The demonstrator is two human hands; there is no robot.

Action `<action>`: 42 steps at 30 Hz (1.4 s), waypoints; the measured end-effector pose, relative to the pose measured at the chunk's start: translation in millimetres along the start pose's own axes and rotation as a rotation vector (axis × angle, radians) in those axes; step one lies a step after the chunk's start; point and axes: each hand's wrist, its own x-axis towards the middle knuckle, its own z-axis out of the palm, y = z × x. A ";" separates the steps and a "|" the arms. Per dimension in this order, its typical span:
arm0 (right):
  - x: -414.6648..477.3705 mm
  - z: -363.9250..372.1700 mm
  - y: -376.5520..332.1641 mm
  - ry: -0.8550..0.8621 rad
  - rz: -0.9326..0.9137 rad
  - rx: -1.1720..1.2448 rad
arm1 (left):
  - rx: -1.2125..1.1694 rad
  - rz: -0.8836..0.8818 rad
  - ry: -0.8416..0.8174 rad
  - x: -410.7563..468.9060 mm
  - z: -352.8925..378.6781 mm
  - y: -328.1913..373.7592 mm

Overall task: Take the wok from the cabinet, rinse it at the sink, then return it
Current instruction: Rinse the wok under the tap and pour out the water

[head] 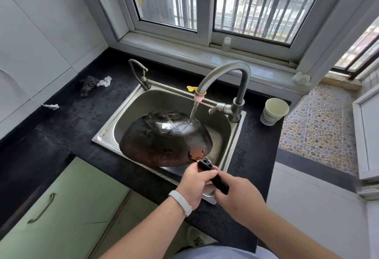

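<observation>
The wok point(164, 139) sits bottom-up in the sink point(164, 98), its blackened, domed underside facing the ceiling and tilted a little, with the near rim raised. Its long axis runs on a diagonal: the bowl lies beyond the fingers and to their left, and the black handle point(205, 165) points back toward the person, over the sink's near edge.

Both hands hold that handle. The left hand point(194, 187), with a pale wristband point(180, 202), has its fingers curled over the handle close to where it joins the bowl. The right hand point(240, 199) closes round the handle's tail end just behind the left fingers. Its fingertips are tucked out of sight underneath.

Beyond the fingers, a stream of water point(193, 111) falls from the curved faucet point(225, 70) onto the far right of the dome and spreads there. A smaller tap point(141, 74) stands at the sink's far left corner.

On the dark countertop point(61, 119), a stack of paper cups point(273, 111) stands to the right of the faucet's base. Well to the left of the fingers lie a dark scouring pad point(88, 84) and a white rag point(104, 81). Below and left of the hands is a pale green cabinet door point(67, 207).
</observation>
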 end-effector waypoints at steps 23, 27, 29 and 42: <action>-6.9 35.8 -0.7 0.109 -0.083 -0.267 | -0.153 -0.036 -0.033 -0.2 -24.3 -16.3; -13.9 36.6 5.1 0.119 -0.055 -0.264 | -0.156 -0.041 -0.062 -1.3 -21.6 -21.6; -17.6 36.3 7.3 0.116 -0.045 -0.226 | -0.130 -0.040 -0.064 -2.9 -20.1 -24.1; -41.5 33.6 20.0 0.074 0.089 -0.020 | -0.008 -0.072 -0.073 -10.2 -6.9 -42.8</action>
